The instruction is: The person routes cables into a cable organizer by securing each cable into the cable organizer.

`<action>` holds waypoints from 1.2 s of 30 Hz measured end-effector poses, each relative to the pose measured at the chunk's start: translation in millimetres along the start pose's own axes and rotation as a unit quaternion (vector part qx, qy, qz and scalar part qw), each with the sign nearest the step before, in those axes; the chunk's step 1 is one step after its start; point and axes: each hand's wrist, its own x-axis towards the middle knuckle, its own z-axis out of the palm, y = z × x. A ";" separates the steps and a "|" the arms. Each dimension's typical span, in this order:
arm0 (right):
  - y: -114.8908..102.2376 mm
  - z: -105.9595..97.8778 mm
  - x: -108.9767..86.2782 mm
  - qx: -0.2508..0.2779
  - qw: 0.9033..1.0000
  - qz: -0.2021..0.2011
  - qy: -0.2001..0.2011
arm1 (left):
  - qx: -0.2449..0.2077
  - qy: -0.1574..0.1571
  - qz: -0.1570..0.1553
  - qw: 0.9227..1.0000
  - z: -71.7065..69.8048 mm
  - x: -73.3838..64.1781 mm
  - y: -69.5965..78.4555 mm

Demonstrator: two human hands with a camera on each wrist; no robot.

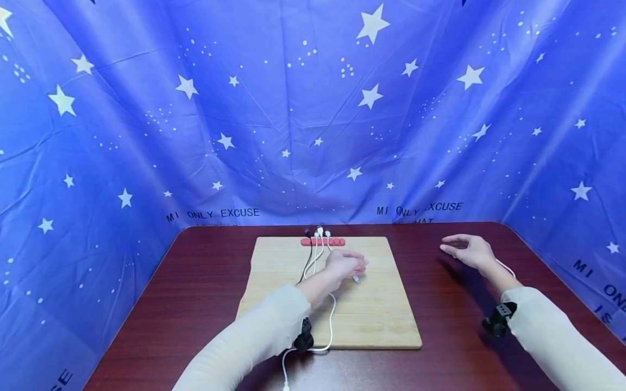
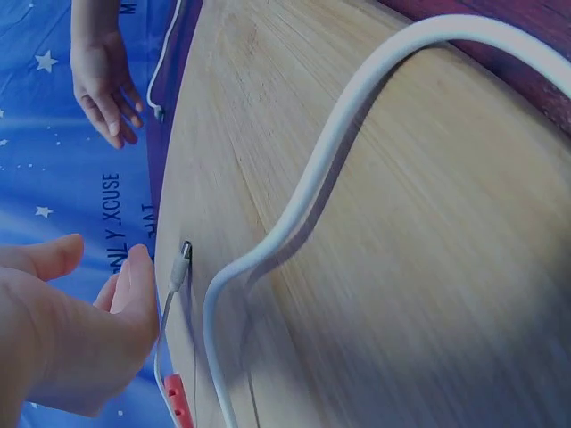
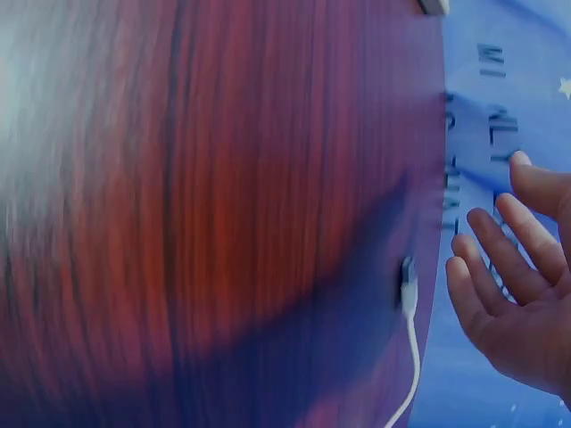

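Observation:
My left hand (image 1: 344, 264) hovers over the wooden board (image 1: 376, 320), thumb and fingers parted with nothing between them. Beside its fingers is a cable's metal-tipped plug (image 1: 356, 279); the left wrist view shows this plug (image 2: 180, 267) on a thin white cable. Right of the board, my right hand (image 1: 469, 251) is held above the dark red table, its fingers loosely spread and holding nothing. Below that hand, in the right wrist view, a white cable ends in a plug (image 3: 408, 290) on the table. A red cable holder (image 1: 337, 242) sits at the board's far edge with several cable ends in it.
A white cable (image 1: 332, 320) runs across the board and over its near edge to another plug (image 1: 286, 386). Black and white cables trail from the holder under my left forearm. A blue star-patterned curtain (image 1: 313, 119) hangs around the table (image 1: 195, 304).

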 end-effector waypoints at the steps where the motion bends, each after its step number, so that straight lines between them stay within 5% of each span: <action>1: 3.0 -1.5 0.2 -0.005 1.000 -0.004 0.001 | -0.001 -0.002 -0.001 1.000 0.7 0.4 -0.2; 20: 47.0 -11.2 -0.3 -0.109 0.993 -0.052 0.008 | 0.002 -0.029 -0.011 1.000 24.6 1.0 -6.2; 36: 51.6 -5.6 1.7 -0.137 0.989 -0.054 -0.007 | -0.024 -0.060 0.001 0.998 46.3 6.0 -1.3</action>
